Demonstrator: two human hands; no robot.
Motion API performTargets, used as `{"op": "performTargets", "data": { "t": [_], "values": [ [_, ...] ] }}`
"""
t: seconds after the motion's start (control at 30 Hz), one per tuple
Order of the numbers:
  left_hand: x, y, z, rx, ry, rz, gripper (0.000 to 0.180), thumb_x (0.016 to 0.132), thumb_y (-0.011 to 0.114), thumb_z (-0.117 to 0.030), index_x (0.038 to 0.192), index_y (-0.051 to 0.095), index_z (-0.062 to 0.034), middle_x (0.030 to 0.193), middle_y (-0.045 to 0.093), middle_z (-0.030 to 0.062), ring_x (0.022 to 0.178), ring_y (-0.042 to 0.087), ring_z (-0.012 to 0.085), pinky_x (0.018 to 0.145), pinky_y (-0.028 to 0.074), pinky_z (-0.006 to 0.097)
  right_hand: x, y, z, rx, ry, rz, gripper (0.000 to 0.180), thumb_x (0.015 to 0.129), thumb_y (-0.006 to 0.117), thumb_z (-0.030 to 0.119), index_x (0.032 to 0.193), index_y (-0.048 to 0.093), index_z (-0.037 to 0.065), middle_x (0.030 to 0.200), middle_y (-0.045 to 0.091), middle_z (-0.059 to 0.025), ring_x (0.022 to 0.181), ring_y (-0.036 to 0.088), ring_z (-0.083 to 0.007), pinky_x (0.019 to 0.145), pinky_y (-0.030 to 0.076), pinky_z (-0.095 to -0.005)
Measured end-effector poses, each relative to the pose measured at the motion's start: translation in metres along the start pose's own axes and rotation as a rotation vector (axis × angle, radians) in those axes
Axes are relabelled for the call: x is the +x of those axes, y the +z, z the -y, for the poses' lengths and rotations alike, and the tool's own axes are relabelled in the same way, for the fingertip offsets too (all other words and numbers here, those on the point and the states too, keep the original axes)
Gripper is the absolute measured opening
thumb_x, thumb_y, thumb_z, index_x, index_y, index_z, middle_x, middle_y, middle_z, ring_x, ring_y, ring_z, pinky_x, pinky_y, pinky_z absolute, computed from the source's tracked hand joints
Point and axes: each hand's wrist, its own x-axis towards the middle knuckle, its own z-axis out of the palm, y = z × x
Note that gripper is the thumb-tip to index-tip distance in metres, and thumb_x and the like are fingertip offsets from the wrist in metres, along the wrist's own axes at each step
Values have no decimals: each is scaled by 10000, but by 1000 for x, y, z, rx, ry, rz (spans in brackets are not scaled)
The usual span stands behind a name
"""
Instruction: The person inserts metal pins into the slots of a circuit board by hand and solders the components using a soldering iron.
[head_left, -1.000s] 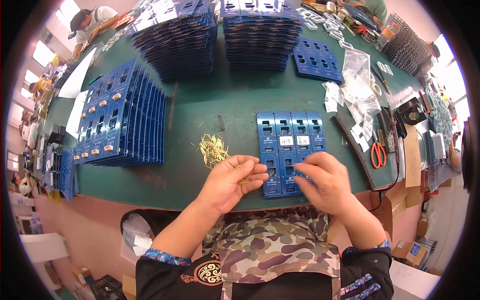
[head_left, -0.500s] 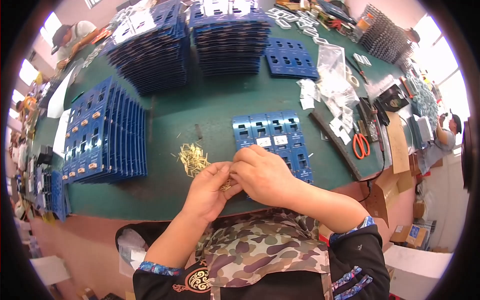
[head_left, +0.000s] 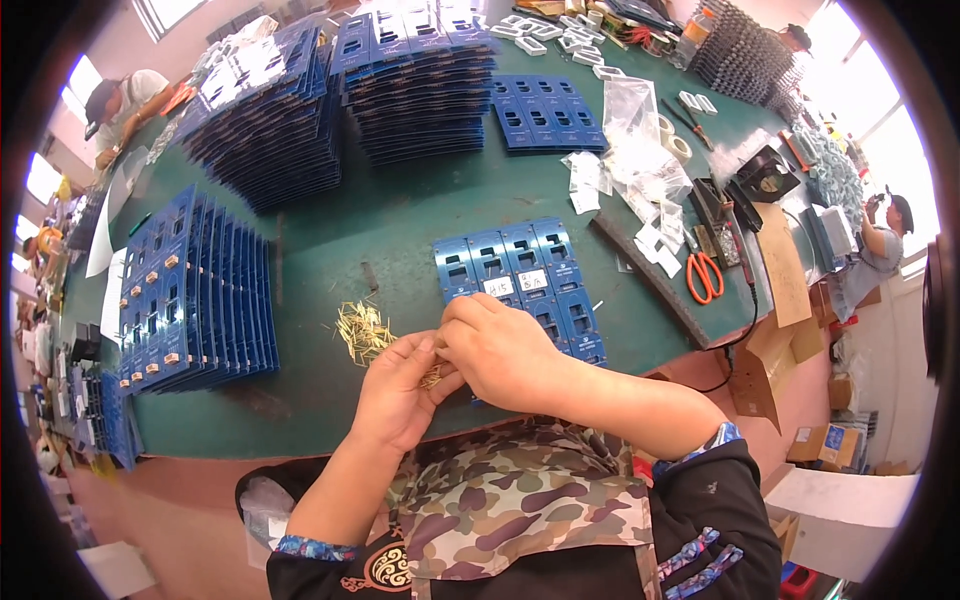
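Above the table's near edge, my two hands meet. My left hand [head_left: 398,392] is cupped with its fingers curled round some thin brass-coloured pins [head_left: 431,378]. The fingertips of my right hand [head_left: 503,350] are pinched together against the left thumb and fingers; whatever they grip is hidden. A loose pile of the same pins [head_left: 362,331] lies on the table just beyond my left hand. Partly beneath my right hand rests a blue circuit board panel [head_left: 562,294] with rectangular cut-outs and two white labels.
Tall stacks of blue panels [head_left: 420,110] stand at the back, and a leaning row of panels [head_left: 200,290] at the left. On the right are a dark bar [head_left: 650,280], orange-handled scissors [head_left: 705,278], plastic bags [head_left: 640,150] and a soldering iron's cord. Other people sit farther off.
The view has shifted, so the table's contents appear slightly more to the left. My hands stay together, with the pins still in the left.
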Motion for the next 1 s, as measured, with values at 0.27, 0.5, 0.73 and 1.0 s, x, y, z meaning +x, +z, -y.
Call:
{"op": "performTargets", "data": {
  "t": [0.27, 0.5, 0.73, 1.0],
  "values": [
    [-3, -3, -12, -6, -37, -114, 229, 971, 497, -112, 1121, 545, 55, 1103, 634, 220, 946, 668, 292, 809, 582, 348, -20, -58, -30, 272, 278, -18, 111, 861, 634, 133, 855, 596, 29, 849, 581, -129, 808, 584, -328, 722, 478, -400],
    [-2, -7, -13, 8, -64, -76, 197, 954, 516, -61, 1118, 553, 41, 1060, 650, 203, 929, 679, 273, 779, 595, 316, -73, -91, -67, 171, 570, 21, 126, 869, 638, 123, 876, 597, 4, 835, 577, -119, 768, 577, -282, 694, 464, -354],
    [1, -14, -9, -1, -73, -17, 138, 957, 551, -95, 1045, 570, 11, 981, 672, 170, 859, 695, 243, 735, 600, 301, -80, -84, -68, 113, 515, 61, 109, 849, 654, 89, 855, 597, -3, 812, 570, -116, 718, 566, -274, 656, 458, -346],
    [1, -14, -9, 0, -64, -12, 128, 960, 551, -104, 1027, 581, 1, 924, 682, 151, 819, 699, 227, 685, 603, 278, -80, -85, -67, -24, 482, 76, 121, 836, 656, 134, 825, 600, 28, 836, 591, -118, 812, 598, -333, 716, 478, -397]
  ]
}}
